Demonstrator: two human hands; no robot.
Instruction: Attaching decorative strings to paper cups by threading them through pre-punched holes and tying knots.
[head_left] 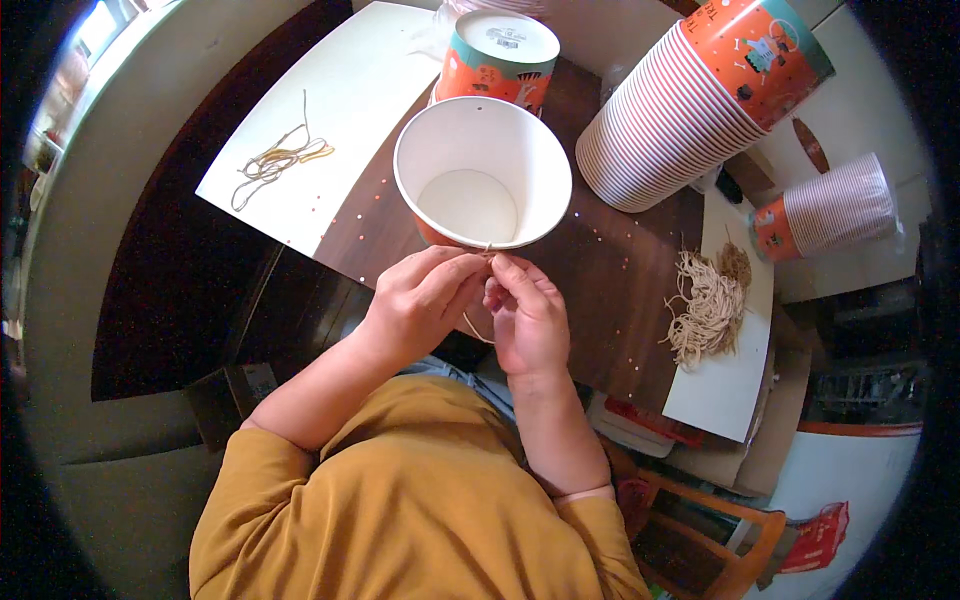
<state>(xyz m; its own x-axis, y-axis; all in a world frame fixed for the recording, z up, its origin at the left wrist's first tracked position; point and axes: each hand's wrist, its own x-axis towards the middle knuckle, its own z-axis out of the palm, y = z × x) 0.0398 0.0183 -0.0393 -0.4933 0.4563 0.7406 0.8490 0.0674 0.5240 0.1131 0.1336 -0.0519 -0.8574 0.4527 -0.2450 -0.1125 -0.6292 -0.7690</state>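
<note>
The paper cup [482,185] looked smooth and matt white inside. The desk [610,270] showed dark wood grain with a slight sheen. A bundle of strings [708,305] looked fibrous, rough, on a plain matt white sheet [725,385].

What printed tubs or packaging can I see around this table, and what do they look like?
Upturned tub: behind the open white bucket, orange and teal, white base.
Big stack of tubs: lying upper right, orange with pictures.
Small stack: far right, same print.
Red printed package: lower right, on the floor.
</note>
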